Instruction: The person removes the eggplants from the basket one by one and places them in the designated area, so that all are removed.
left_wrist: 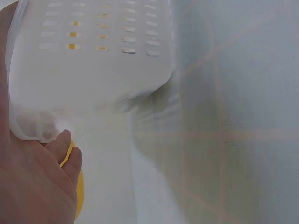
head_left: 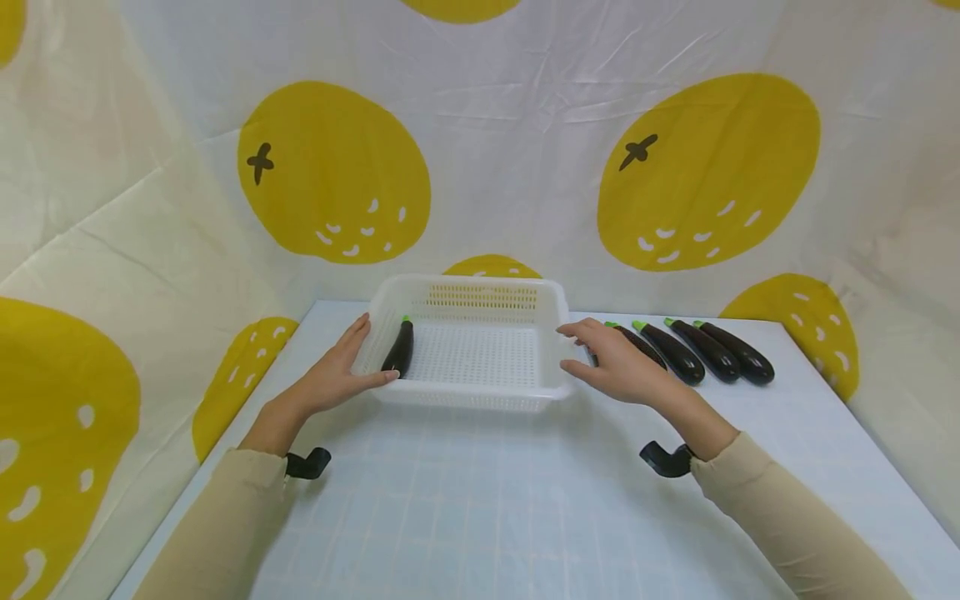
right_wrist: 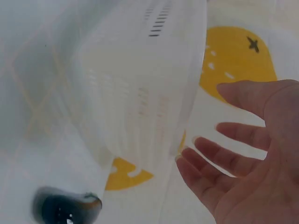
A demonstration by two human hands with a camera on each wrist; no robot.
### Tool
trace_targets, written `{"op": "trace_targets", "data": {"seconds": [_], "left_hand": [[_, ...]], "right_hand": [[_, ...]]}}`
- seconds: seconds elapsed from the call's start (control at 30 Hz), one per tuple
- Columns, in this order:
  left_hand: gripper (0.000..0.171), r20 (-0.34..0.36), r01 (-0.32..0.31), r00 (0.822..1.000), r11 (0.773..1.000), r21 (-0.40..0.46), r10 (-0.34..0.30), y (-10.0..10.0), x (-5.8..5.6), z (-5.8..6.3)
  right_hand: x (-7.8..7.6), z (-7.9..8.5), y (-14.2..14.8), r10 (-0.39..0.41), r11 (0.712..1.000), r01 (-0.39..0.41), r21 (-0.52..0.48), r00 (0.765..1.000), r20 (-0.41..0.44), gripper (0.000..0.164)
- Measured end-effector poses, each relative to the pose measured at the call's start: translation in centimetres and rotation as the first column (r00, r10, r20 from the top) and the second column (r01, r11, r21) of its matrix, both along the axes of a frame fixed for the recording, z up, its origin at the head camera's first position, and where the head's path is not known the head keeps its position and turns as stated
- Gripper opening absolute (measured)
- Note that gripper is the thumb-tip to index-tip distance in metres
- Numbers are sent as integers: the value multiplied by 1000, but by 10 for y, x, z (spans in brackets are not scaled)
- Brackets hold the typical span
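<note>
A white perforated plastic basket (head_left: 476, 396) is at the far side of the table, one dark eggplant (head_left: 400, 348) inside against its left wall. My left hand (head_left: 335, 375) grips the basket's left end, thumb over the front corner of the rim and fingers along the outer side. In the left wrist view, fingertips (left_wrist: 65, 142) curl at the rim. My right hand (head_left: 615, 362) is beside the basket's right end, fingers spread and lightly bent. The right wrist view shows these fingers (right_wrist: 229, 154) apart from each other, close to the rim, holding nothing.
Several glossy eggplants (head_left: 677, 354) with green stems lie in a row right of the basket, the nearest partly hidden by my right hand. Behind the table (head_left: 480, 500) hangs a white cloth (head_left: 517, 167) with yellow fruit prints. Each wrist wears a black camera mount (head_left: 307, 463).
</note>
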State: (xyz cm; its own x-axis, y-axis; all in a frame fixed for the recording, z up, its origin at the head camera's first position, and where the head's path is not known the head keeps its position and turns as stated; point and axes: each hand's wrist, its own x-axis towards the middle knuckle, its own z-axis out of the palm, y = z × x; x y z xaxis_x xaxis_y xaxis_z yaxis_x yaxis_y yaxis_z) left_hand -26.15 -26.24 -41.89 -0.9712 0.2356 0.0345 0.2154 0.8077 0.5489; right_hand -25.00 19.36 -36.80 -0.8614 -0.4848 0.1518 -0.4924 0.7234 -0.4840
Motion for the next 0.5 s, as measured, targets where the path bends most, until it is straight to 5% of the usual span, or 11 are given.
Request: {"op": "trace_targets", "data": {"seconds": [0.5], "left_hand": [[123,-4,-1,1000,1000,-1,1,2,2,1]], "right_hand": [[-11,-9,-78,196,980,-196,-28,981,-3,50]]}}
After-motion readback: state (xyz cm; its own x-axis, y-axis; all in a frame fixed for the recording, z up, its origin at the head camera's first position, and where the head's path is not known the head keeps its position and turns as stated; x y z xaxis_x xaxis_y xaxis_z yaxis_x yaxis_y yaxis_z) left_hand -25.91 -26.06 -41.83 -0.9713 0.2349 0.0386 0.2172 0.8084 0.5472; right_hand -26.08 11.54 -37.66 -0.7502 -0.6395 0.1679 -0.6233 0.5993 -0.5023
